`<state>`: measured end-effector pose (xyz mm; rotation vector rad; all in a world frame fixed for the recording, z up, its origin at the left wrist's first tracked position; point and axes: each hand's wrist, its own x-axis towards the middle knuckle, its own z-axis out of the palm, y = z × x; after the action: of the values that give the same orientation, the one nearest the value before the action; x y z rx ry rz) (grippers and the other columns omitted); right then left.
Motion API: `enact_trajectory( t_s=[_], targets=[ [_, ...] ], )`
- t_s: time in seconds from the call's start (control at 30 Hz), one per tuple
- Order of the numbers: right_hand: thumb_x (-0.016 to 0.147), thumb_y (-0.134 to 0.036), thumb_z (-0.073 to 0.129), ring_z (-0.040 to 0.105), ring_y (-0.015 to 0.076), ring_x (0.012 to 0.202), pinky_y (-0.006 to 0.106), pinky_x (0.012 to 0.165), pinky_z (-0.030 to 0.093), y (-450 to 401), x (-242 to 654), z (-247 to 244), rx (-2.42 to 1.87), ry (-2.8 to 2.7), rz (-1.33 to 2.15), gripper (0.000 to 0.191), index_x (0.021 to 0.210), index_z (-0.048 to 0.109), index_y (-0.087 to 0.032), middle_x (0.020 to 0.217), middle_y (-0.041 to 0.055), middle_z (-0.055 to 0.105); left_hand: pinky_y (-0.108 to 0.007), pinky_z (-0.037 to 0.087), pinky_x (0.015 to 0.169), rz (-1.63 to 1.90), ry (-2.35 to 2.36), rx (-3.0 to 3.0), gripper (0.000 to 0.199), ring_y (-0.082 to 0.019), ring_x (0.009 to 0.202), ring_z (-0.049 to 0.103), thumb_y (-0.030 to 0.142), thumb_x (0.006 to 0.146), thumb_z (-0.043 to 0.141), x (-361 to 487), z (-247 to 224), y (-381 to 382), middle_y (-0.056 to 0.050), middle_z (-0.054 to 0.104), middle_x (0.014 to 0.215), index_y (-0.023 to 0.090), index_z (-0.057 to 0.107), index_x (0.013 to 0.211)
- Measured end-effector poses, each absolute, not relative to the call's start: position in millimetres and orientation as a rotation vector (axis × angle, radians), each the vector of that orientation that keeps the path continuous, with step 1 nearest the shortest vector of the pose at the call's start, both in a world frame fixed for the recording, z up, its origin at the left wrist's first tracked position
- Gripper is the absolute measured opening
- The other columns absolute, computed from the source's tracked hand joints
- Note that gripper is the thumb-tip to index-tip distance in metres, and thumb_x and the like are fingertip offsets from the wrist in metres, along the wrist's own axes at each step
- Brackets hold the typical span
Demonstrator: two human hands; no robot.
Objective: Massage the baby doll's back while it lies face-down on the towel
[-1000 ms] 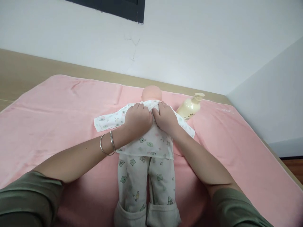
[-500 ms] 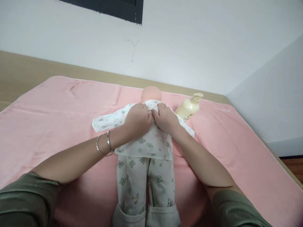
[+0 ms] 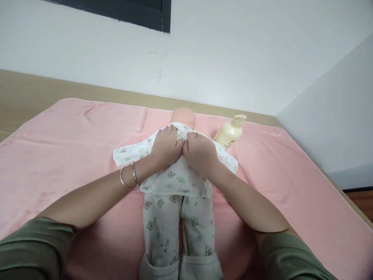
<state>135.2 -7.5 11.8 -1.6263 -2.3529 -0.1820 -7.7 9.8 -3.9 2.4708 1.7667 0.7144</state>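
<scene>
Head camera view: the left hand (image 3: 166, 147) and the right hand (image 3: 201, 153) meet over the upper front of the patterned shirt (image 3: 182, 181), near its neck opening, with their thumbs close together at the middle. Both hands have bent fingers on the cloth, the right more curled than the left; whether either pinches it cannot be told, as the fingertips are partly hidden. Two silver bangles (image 3: 134, 175) circle the left wrist. The shirt is on a doll (image 3: 183, 116) lying on a pink blanket (image 3: 99, 124), its rounded head just beyond the collar and the sleeves spread out to both sides. Below the shirt hem, matching trousers (image 3: 166, 225) with turned-up cuffs extend toward the person. A cream pump bottle (image 3: 229, 134) sits beside the sleeve on the right, appearing tilted in view. Beyond the blanket run a strip of tan surface (image 3: 37, 87) and a white wall (image 3: 221, 54) with thin cracks and a dark frame (image 3: 140, 13) at the top.
</scene>
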Motion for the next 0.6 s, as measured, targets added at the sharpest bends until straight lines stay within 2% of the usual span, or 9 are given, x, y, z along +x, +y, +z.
enact_trajectory(
  t_s=[0.17,0.23,0.4,0.47,0.6],
  targets=[
    [0.1,-0.035,0.038,0.066,0.0299,0.095,0.038,0.082,0.05,22.1,146.9,19.0,-1.825,-2.23,0.191,0.03,0.105,0.061,-0.016,0.107,0.0147,0.072,-0.05,0.047,0.108,0.858,1.615,2.647,0.026,-0.034,0.118,0.058,0.018,0.089,0.043,-2.4,-4.7,-14.9,-0.021,0.066,0.116,0.009,0.062,0.104],
    [0.1,-0.035,0.037,0.066,0.0304,0.1,0.039,0.087,0.05,26.4,147.3,19.2,-1.836,-2.228,0.201,0.032,0.108,0.061,-0.014,0.11,0.0161,0.072,-0.048,0.047,0.11,0.876,1.598,2.625,0.024,-0.032,0.116,0.059,0.016,0.088,0.043,-2.3,-4.2,-15.2,-0.019,0.068,0.112,0.011,0.063,0.1],
    [0.102,-0.026,0.03,0.059,0.0363,0.12,0.049,0.107,0.044,2.9,135.0,9.7,-1.697,-2.343,-0.032,0.043,0.121,0.06,-0.003,0.123,0.0245,0.066,-0.048,0.052,0.097,0.769,1.716,2.431,0.022,-0.032,0.102,0.063,0.024,0.093,0.039,-7.6,-2.0,7.4,-0.018,0.068,0.105,0.014,0.059,0.095],
    [0.1,-0.021,0.028,0.055,0.0371,0.127,0.051,0.114,0.04,-8.5,130.6,4.1,-1.582,-2.362,-0.124,0.044,0.126,0.059,-0.002,0.13,0.026,0.063,-0.049,0.052,0.091,0.732,1.743,2.409,0.022,-0.032,0.096,0.062,0.025,0.093,0.038,-9.3,-2.7,14.0,-0.019,0.068,0.103,0.015,0.058,0.094],
    [0.098,-0.019,0.029,0.047,0.0351,0.139,0.051,0.121,0.036,-5.9,132.4,-0.8,-1.5,-2.348,-0.037,0.051,0.139,0.052,0.0,0.143,0.0251,0.056,-0.048,0.05,0.088,0.779,1.755,2.392,0.023,-0.032,0.094,0.062,0.026,0.093,0.038,-9.1,-7.9,15.4,-0.018,0.068,0.102,0.016,0.058,0.095]
  ],
)
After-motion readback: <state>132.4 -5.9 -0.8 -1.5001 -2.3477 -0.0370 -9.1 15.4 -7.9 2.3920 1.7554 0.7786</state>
